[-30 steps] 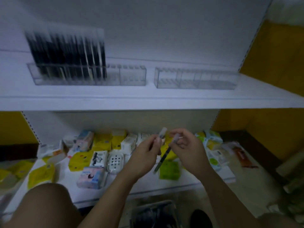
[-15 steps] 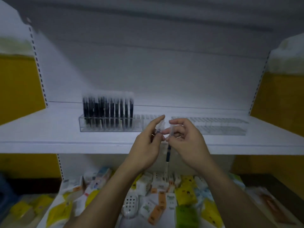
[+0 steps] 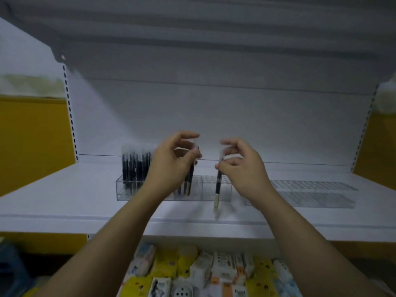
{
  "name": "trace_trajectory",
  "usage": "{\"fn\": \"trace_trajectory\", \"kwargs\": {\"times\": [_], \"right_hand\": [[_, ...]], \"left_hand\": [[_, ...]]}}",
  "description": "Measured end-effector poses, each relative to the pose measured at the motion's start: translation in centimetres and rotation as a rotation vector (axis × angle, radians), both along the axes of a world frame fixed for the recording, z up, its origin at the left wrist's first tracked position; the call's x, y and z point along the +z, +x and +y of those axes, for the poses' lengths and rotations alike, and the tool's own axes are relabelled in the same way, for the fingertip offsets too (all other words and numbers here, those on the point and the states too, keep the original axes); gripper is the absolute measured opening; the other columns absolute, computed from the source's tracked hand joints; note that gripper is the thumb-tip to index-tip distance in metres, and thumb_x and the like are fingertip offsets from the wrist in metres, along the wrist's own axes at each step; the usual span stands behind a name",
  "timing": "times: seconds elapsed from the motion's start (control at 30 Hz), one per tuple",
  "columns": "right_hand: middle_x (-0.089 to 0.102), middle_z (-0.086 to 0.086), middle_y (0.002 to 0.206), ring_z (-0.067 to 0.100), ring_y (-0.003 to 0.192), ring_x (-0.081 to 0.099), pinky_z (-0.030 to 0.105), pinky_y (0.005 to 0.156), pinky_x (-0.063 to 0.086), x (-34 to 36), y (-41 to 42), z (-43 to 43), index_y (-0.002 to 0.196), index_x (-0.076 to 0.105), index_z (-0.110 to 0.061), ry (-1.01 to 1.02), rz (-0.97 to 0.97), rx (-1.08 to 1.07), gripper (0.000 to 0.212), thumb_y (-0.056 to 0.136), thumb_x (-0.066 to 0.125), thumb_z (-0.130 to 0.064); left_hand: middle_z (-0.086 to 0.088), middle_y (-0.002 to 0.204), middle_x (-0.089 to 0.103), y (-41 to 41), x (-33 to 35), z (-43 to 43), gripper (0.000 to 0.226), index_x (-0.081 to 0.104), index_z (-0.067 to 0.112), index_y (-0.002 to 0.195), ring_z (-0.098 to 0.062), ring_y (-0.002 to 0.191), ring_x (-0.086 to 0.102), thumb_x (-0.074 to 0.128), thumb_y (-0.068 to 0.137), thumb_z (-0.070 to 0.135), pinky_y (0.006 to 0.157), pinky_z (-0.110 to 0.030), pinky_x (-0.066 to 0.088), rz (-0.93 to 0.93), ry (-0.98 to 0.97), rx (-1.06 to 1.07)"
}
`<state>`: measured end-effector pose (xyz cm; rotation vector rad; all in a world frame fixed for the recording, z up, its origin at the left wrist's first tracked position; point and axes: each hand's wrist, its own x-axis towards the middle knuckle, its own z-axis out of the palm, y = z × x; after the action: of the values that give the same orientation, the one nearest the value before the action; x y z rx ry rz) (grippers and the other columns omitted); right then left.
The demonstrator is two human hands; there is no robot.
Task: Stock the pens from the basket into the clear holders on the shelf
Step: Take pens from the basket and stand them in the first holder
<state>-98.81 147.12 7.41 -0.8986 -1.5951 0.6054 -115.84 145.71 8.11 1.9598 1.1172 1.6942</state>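
Observation:
Two clear holders stand on the white shelf (image 3: 64, 202). The left holder (image 3: 222, 190) has several dark pens (image 3: 134, 166) upright in its left part. My left hand (image 3: 171, 166) holds a dark pen (image 3: 189, 179) upright, its lower end down in the holder's middle cells. My right hand (image 3: 242, 168) pinches another pen (image 3: 217, 189) by its top; it hangs vertically in front of the holder's right part, tip near the shelf's front. The right holder (image 3: 317, 194) holds no pens. The basket is out of view.
Below the shelf, a lower shelf carries several yellow and white packaged goods (image 3: 205, 273). Yellow side panels (image 3: 32, 142) flank the white back wall. A dark blue object (image 3: 10, 269) sits at the lower left.
Both hands have risen from the lower shelf level to the pen holder and moved apart, each now with its own pen. The view has tilted upward.

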Motion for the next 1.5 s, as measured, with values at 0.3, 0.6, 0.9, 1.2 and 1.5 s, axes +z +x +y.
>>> {"fn": "trace_trajectory", "kwargs": {"times": [0.3,0.6,0.9,1.2,1.5], "right_hand": [[0.058,-0.013,0.091,0.011,0.066,0.063,0.023,0.062,0.055,2.7,-2.6,5.4,0.100,0.057,-0.025,0.125,-0.007,-0.051,0.032,0.083,0.067,-0.001],[0.059,-0.010,0.094,0.017,0.077,0.064,0.020,0.062,0.055,1.7,-3.3,9.2,0.103,0.056,-0.024,0.094,0.025,-0.036,0.030,0.084,0.066,-0.002],[0.061,-0.010,0.099,0.010,0.077,0.065,0.019,0.066,0.054,0.2,-3.4,11.0,0.102,0.058,-0.024,0.003,-0.005,0.057,0.028,0.086,0.067,-0.003],[0.063,-0.006,0.097,0.012,0.085,0.065,0.024,0.069,0.053,-0.7,-2.1,10.2,0.105,0.060,-0.031,-0.116,-0.195,0.132,0.031,0.088,0.061,-0.005],[0.058,-0.006,0.114,0.013,0.098,0.060,0.027,0.080,0.053,0.5,-1.5,8.8,0.120,0.058,-0.035,-0.137,-0.314,0.098,0.039,0.089,0.059,-0.010]], "left_hand": [[0.015,0.085,0.066,-1.4,2.8,4.5,0.020,0.058,0.030,0.097,0.003,0.082,0.065,0.070,0.084,0.020,0.074,-0.011,0.051,0.111,0.128,0.203],[0.010,0.087,0.067,-1.3,1.9,7.7,0.018,0.057,0.029,0.096,-0.002,0.081,0.065,0.070,0.085,0.022,0.077,-0.016,0.051,0.226,0.096,0.236],[0.015,0.087,0.067,-0.6,0.5,9.2,0.021,0.059,0.028,0.100,-0.002,0.074,0.054,0.071,0.083,0.033,0.085,-0.026,0.048,0.477,0.093,0.420],[0.010,0.096,0.067,0.1,1.6,9.1,0.018,0.060,0.026,0.097,-0.014,0.092,0.062,0.069,0.085,0.034,0.096,-0.041,0.045,0.550,-0.049,0.540],[0.004,0.115,0.066,0.6,3.2,8.3,0.021,0.065,0.024,0.107,-0.014,0.104,0.060,0.065,0.088,0.034,0.103,-0.040,0.042,0.735,-0.186,0.522]]}}
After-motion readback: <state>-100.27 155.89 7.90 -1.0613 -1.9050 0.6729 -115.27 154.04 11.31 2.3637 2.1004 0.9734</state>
